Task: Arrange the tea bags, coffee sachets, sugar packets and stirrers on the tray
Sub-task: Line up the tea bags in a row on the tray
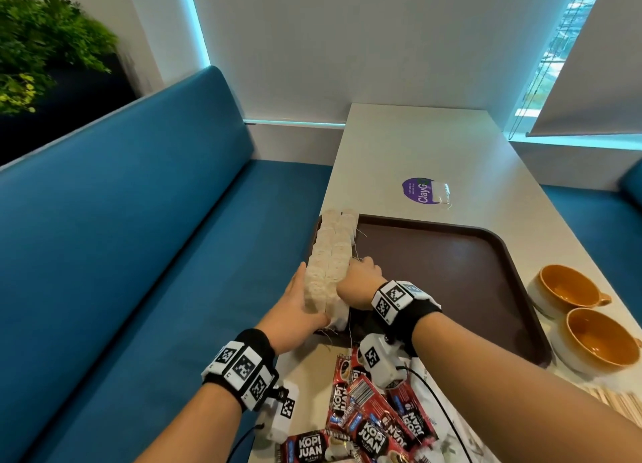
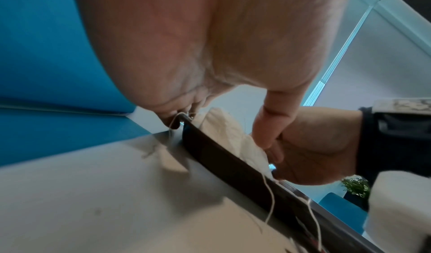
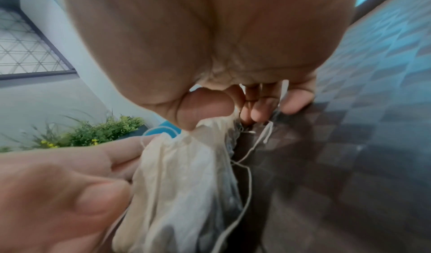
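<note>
Left of centre in the head view, the left hand (image 1: 297,306) lies flat, fingers straight, pressing the outer side of the tea bags (image 1: 331,254). They stand in a double row along the left edge of the brown tray (image 1: 451,271). The right hand (image 1: 359,280), fingers curled, pinches the row from its inner side. Lower centre, red coffee sachets (image 1: 373,428) lie heaped on the table (image 1: 434,142). Far right, two orange cups (image 1: 587,320) stand beside the tray.

Long white rectangular table (image 1: 434,149) against white wall (image 1: 347,38); teal padded bench (image 1: 139,219) left of table; blue-lit roller-blind window (image 1: 556,63) right; green potted plant (image 1: 41,45) beyond bench.
</note>
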Demonstrator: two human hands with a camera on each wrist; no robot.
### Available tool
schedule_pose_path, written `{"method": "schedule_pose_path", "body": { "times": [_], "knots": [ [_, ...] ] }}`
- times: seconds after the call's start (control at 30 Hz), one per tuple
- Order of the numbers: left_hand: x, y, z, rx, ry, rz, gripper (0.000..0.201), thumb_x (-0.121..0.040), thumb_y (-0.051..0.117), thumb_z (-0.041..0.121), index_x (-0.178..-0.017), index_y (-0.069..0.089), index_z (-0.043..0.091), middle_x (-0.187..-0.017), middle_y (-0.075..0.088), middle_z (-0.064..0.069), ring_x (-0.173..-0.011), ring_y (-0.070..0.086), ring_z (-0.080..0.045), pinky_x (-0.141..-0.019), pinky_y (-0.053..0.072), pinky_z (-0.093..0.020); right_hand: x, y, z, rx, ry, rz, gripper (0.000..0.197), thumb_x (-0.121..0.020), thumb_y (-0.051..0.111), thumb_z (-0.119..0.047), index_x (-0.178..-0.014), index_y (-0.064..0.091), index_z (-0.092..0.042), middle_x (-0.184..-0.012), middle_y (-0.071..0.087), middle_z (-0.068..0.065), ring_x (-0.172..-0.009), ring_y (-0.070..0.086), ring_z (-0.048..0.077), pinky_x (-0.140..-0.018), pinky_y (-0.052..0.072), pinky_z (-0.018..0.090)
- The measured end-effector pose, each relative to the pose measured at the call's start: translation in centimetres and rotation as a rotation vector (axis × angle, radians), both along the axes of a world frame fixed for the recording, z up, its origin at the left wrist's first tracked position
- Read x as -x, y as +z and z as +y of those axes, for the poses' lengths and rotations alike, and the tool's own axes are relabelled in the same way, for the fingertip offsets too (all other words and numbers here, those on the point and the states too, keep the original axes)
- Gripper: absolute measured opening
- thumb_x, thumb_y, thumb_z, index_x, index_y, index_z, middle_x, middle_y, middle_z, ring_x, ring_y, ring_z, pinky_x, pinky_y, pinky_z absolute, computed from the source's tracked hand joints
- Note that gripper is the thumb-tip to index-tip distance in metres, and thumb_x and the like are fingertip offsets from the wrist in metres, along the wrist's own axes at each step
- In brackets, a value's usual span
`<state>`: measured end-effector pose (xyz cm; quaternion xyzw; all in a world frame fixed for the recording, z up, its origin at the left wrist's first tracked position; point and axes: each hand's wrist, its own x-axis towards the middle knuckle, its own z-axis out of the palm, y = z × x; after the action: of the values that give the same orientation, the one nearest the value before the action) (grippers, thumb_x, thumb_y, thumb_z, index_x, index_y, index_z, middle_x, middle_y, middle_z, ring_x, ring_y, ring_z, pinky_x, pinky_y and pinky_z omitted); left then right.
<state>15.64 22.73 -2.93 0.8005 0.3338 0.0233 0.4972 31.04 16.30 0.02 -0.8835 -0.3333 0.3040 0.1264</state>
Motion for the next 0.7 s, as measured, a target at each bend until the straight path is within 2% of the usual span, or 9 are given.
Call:
{"method": "schedule_pose_path", "body": {
  "times": [0.1, 0.23, 0.4, 0.57, 0.7],
  "knots": [
    [0.0, 0.0, 0.2, -0.007, -0.011, 0.002, 0.113, -0.084, 0.071, 0.031, -0.160, -0.013, 0.030, -0.169, 0.002, 0.010, -0.152, 0.017, -0.010, -0.123, 0.027, -0.036, -0.5, 0.0, 0.4, 0.027, -0.003, -0.022, 0.052, -0.089, 0.048, -0.016, -0.139, 0.043, -0.004, -0.144, 0.036, 0.019, -0.133, 0.037, 0.040, -0.111, 0.034, 0.044],
    [0.0, -0.3, 0.4, -0.007, -0.002, -0.005, 0.112, -0.084, 0.071, 0.025, -0.160, -0.012, 0.030, -0.169, 0.005, 0.011, -0.152, 0.017, -0.008, -0.121, 0.023, -0.027, -2.2, 0.7, 1.2, 0.026, -0.068, -0.067, 0.047, -0.093, 0.047, -0.017, -0.138, 0.046, -0.002, -0.144, 0.038, 0.020, -0.133, 0.038, 0.039, -0.111, 0.034, 0.043],
    [-0.2, -0.2, 0.4, -0.008, -0.012, 0.003, 0.112, -0.085, 0.070, 0.024, -0.160, -0.013, 0.028, -0.169, 0.001, 0.011, -0.153, 0.012, -0.007, -0.124, 0.021, -0.032, -2.5, 0.3, 2.7, 0.057, -0.057, -0.078, 0.052, -0.090, 0.048, -0.019, -0.140, 0.045, -0.004, -0.146, 0.036, 0.020, -0.135, 0.038, 0.041, -0.114, 0.035, 0.048],
    [-0.1, -0.2, 0.5, -0.004, -0.028, 0.004, 0.111, -0.086, 0.069, 0.026, -0.159, -0.015, 0.028, -0.169, -0.004, 0.012, -0.154, 0.008, -0.007, -0.126, 0.018, -0.033, -3.0, -0.1, 3.5, 0.061, -0.069, -0.101, 0.049, -0.090, 0.046, -0.019, -0.136, 0.048, -0.001, -0.145, 0.038, 0.022, -0.132, 0.040, 0.040, -0.114, 0.035, 0.046],
    [-0.1, -0.2, 0.5, 0.011, -0.020, 0.001, 0.112, -0.084, 0.068, 0.029, -0.159, -0.015, 0.031, -0.169, -0.001, 0.014, -0.153, 0.014, -0.008, -0.125, 0.022, -0.037, -4.5, 0.1, 4.3, 0.020, -0.123, -0.110, 0.049, -0.093, 0.046, -0.019, -0.139, 0.047, -0.004, -0.148, 0.036, 0.020, -0.135, 0.038, 0.041, -0.114, 0.034, 0.046]
  ]
}}
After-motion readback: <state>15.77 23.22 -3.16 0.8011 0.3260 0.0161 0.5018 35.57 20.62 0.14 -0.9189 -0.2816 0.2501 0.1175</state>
